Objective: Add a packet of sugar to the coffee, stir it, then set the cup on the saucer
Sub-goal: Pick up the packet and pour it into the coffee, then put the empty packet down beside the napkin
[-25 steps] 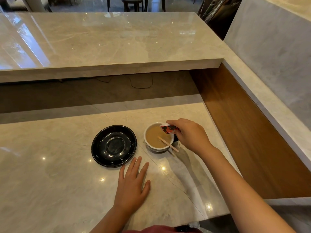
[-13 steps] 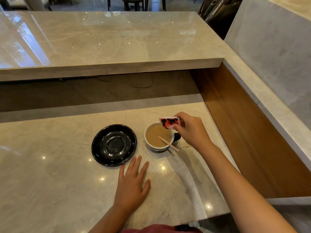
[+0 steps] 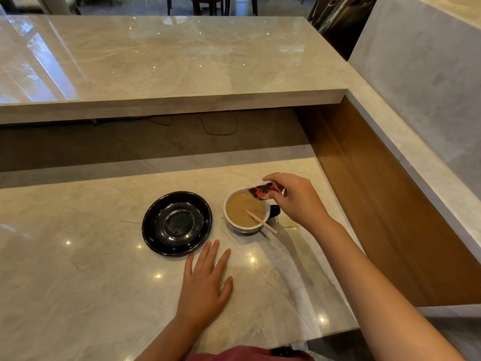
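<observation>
A white cup [image 3: 246, 226] of light brown coffee stands on the marble counter, its dark handle pointing right. A wooden stir stick [image 3: 261, 221] leans in it, its end over the near right rim. My right hand [image 3: 295, 198] pinches a red and black sugar packet [image 3: 262, 191] tilted over the cup's far right rim. An empty black saucer [image 3: 177, 223] sits just left of the cup, apart from it. My left hand [image 3: 205, 285] lies flat on the counter, fingers spread, in front of the saucer and cup.
A raised marble ledge [image 3: 169, 100] runs across the back, with a dark recess and a cable [image 3: 221, 130] under it. A wooden side panel [image 3: 377, 199] and a marble wall close off the right. The counter's near edge [image 3: 325, 334] ends by my right forearm.
My right hand lifted the sugar packet from low over the cup to the far right rim and tilted it. The left hand, cup and saucer stayed where they were.
</observation>
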Tool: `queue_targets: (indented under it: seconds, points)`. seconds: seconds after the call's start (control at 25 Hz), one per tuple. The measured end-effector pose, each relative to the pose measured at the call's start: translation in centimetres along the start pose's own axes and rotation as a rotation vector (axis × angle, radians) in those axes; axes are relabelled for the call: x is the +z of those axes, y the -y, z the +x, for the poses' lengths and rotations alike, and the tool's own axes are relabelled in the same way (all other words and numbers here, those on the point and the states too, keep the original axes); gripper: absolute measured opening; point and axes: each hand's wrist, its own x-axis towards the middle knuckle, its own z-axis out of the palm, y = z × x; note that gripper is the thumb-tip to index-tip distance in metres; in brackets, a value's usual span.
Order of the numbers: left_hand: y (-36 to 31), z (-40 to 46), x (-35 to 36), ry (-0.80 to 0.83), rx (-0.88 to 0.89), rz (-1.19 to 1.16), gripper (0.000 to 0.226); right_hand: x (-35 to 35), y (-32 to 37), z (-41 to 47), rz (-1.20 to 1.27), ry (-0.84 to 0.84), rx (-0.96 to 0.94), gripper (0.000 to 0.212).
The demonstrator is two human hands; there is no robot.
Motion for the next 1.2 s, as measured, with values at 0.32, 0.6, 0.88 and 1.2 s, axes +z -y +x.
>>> queue_targets:
  seconds: [0.32, 0.6, 0.88, 1.2]
  points:
    - [0.1, 0.0, 0.2, 0.009, -0.012, 0.005, 0.056, 0.5, -0.3, -0.7, 0.105, -0.015, 0.066, 0.033]
    - [-0.1, 0.1, 0.0, 0.001, -0.004, -0.007, 0.057, 1.2, -2.0, -2.7, 0.667, -0.210, 0.427, 0.013]
    - [-0.4, 0.0, -0.5, -0.015, 0.006, -0.019, 0.056, 1.2, -4.7, -6.6, 1.355, -0.312, 0.706, 0.014]
    - [-0.6, 0.0, -0.6, -0.026, 0.017, -0.033, 0.058, 0.2, -10.0, -11.5, 0.711, -0.338, 0.911, 0.011]
